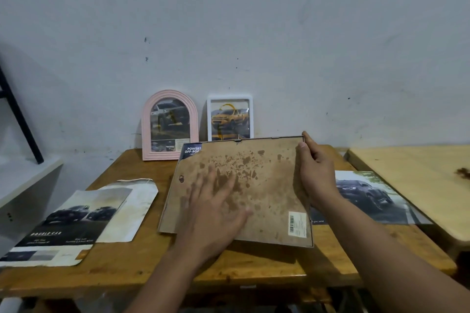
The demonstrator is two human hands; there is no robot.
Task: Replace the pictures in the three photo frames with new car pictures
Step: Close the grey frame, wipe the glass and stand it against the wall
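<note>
Wall (pixel 279 33), big and grey-white, fills the top of the view. Below it is a brown wooden table (pixel 142 259), with a lighter wooden table (pixel 417 178) just beside it on the right.

On the brown table, in the middle, a big frame (pixel 264 185) lies face down and tilted, its far edge lifted. Its brown backing board has dark spots and a sticker with a barcode (pixel 297 224). A blue bit of a picture (pixel 191 152) sticks out at its far left corner.

At the left lies a car picture (pixel 63 226) with two dark cars, on top of a stained white envelope (pixel 132 211). At the right lies another car picture (pixel 368 198), partly under the big frame.

The left hand (pixel 216 211) lies flat on the backing board with fingers spread and straight. The right hand (pixel 315 170) grips the right edge of the big frame, thumb on the back.

Standing against the wall are a pink arched frame (pixel 170 124) and a small white frame (pixel 230 117). Each has a car picture inside.
</note>
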